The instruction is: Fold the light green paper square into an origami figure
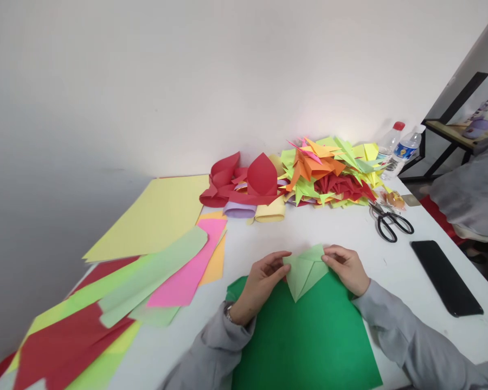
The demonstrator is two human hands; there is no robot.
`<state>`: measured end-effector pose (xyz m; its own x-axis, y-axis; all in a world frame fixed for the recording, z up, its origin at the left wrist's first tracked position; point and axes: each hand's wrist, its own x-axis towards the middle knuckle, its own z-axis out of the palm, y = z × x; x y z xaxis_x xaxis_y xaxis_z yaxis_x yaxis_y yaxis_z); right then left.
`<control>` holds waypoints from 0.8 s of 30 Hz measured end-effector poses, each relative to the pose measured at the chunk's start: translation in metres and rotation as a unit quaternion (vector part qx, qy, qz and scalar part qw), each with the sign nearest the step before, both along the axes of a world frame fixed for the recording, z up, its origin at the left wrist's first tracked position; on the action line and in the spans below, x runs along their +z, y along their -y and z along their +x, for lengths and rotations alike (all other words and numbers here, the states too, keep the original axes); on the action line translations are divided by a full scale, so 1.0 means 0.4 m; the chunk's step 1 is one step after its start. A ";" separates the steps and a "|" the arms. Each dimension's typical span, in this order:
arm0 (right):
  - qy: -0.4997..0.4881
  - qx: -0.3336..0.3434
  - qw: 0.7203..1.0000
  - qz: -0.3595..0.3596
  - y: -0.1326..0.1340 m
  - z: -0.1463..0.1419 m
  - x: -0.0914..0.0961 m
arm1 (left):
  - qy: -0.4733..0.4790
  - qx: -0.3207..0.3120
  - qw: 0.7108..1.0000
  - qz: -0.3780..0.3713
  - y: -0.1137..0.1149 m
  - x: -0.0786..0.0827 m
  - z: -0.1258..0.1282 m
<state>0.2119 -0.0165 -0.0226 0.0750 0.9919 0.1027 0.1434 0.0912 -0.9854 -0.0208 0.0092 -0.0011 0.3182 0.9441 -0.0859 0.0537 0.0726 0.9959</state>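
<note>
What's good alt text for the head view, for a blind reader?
A person's left hand and right hand hold a folded pale-green paper over a green sheet on a white table. Beyond lies a pile of multicoloured folded paper, with loose coloured sheets to the left, scissors and a black phone to the right.

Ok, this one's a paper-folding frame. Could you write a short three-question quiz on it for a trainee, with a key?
1. What do the left hand and right hand hold between them?
A) a pink sheet
B) a pale green folded paper
C) a yellow sheet

2. True or false: the black phone lies closer to the wall than the scissors.

3. How many bottles are at the right end of the folded paper pile?

Key:
1. B
2. False; the scissors lie closer to the wall, and the black phone lies nearer the wearer.
3. Two
</note>
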 end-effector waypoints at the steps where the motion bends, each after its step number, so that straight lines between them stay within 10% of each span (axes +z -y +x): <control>1: 0.007 0.005 1.000 -0.001 0.001 -0.001 0.001 | -0.007 -0.003 1.000 0.009 0.001 -0.002 0.000; 16: 0.124 0.139 0.982 0.031 0.018 -0.018 0.024 | -0.124 -0.096 0.971 0.182 0.016 0.015 0.007; 24: 0.294 0.131 0.935 0.152 0.017 -0.018 0.016 | -0.270 -0.096 0.894 0.345 0.001 -0.003 0.000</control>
